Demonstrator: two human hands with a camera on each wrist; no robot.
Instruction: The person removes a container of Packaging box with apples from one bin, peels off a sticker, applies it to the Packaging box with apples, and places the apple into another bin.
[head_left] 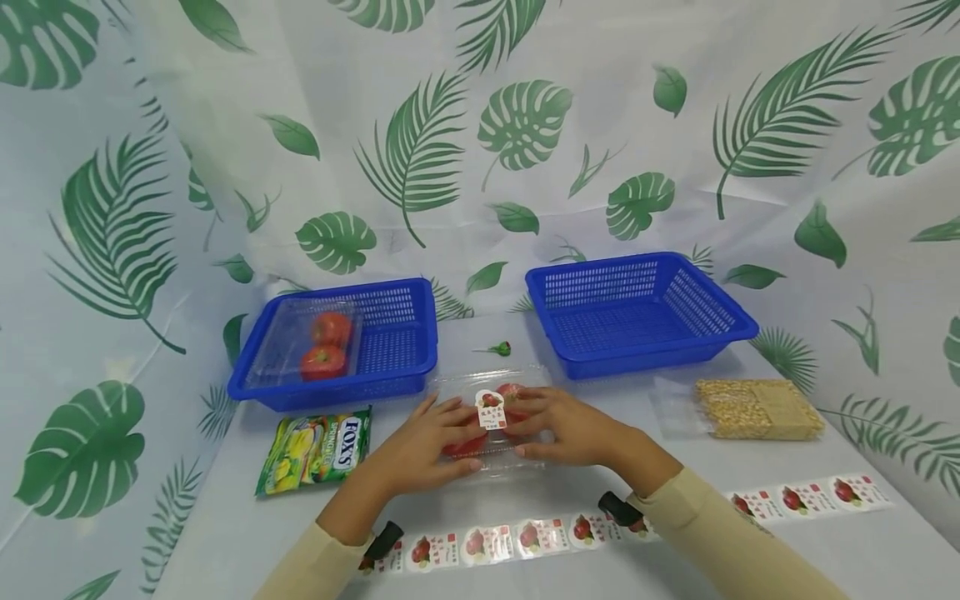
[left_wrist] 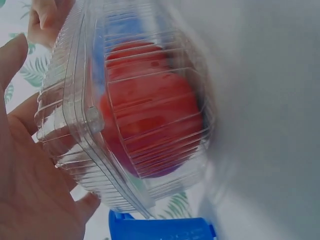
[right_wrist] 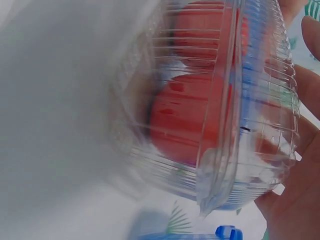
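A clear plastic clamshell box [head_left: 491,458] lies on the table with its lid down. Through its ribbed walls I see two red, round fruits that look like tomatoes [left_wrist: 150,120], also visible in the right wrist view as red fruit [right_wrist: 187,120]. A white label sticker [head_left: 492,410] with a red fruit picture sits on top of the lid. My left hand [head_left: 431,443] rests on the left part of the lid, fingers extended. From the other side, my right hand [head_left: 573,427] lays its extended fingers on the lid, near the sticker.
Behind left, a blue basket [head_left: 393,385] holds another clear box with red fruits [head_left: 324,362]. A second blue basket [head_left: 652,358] stands behind right. Around are a FOX'S candy bag [head_left: 313,450], a bag of yellow kernels [head_left: 757,410], a sticker strip [head_left: 528,537] and a small green item [head_left: 501,348].
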